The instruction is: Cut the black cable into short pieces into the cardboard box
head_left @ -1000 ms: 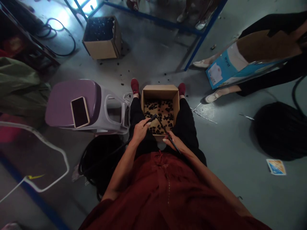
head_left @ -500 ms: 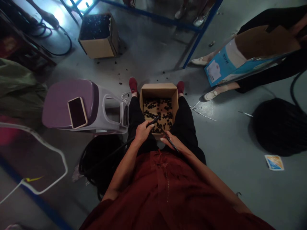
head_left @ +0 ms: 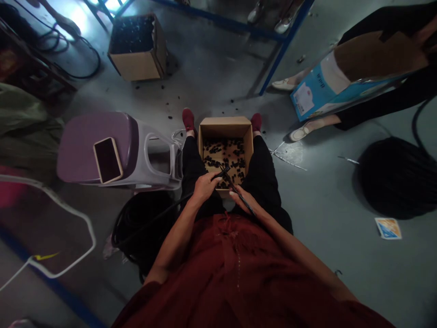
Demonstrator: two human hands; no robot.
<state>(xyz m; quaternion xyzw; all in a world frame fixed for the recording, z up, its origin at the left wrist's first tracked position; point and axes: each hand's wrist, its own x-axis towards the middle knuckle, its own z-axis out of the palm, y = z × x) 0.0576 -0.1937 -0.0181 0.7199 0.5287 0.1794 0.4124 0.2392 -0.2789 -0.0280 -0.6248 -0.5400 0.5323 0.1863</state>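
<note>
- Between the person's knees, seen from the head camera, sits a small cardboard box (head_left: pixel 226 126) on the floor, with many little black pieces (head_left: pixel 223 157) lying on its bottom.
- It looks only partly filled, so I think a good share of the work is left.
- Left hand (head_left: pixel 204 187) is closed around a black cable (head_left: pixel 160 215), near its end, just over the box's near edge.
- That cable runs back to a black coil (head_left: pixel 136 223) on the floor by the left leg; most of it looks unused.
- Right hand (head_left: pixel 243 202) grips a thin black tool (head_left: pixel 235 187); its fingers (head_left: pixel 234 195) are curled on it.
- Tool tip and cable end meet over the box.
- Beside the left leg, a phone (head_left: pixel 108 159) lies on a purple stool (head_left: pixel 85 146).
</note>
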